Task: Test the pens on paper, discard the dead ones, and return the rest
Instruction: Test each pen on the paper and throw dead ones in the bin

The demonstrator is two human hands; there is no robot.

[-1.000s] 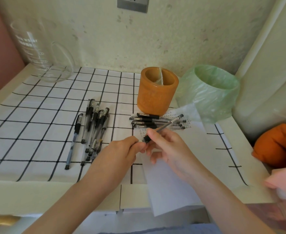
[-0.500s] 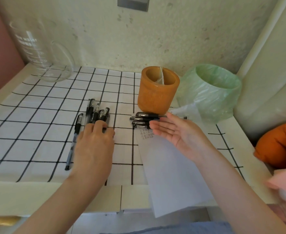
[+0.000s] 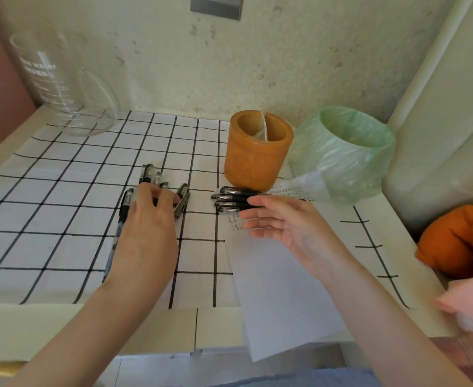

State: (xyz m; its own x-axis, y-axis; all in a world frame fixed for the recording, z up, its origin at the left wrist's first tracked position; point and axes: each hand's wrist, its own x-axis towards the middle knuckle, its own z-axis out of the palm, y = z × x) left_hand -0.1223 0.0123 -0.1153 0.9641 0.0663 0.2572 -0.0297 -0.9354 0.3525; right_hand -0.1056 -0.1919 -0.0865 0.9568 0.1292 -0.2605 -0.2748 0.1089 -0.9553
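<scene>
1. My left grip lies palm-down on the loose pile of pens on the checked cloth. Its fingers are bent onto them, but I cannot tell whether one is pinched.
2. My right grip hovers empty, fingers straight, above the paper.
3. A row of capped pens lies at the paper's far end, just before the orange pen holder.
4. The green-bagged bin stands just right of the holder.
</scene>
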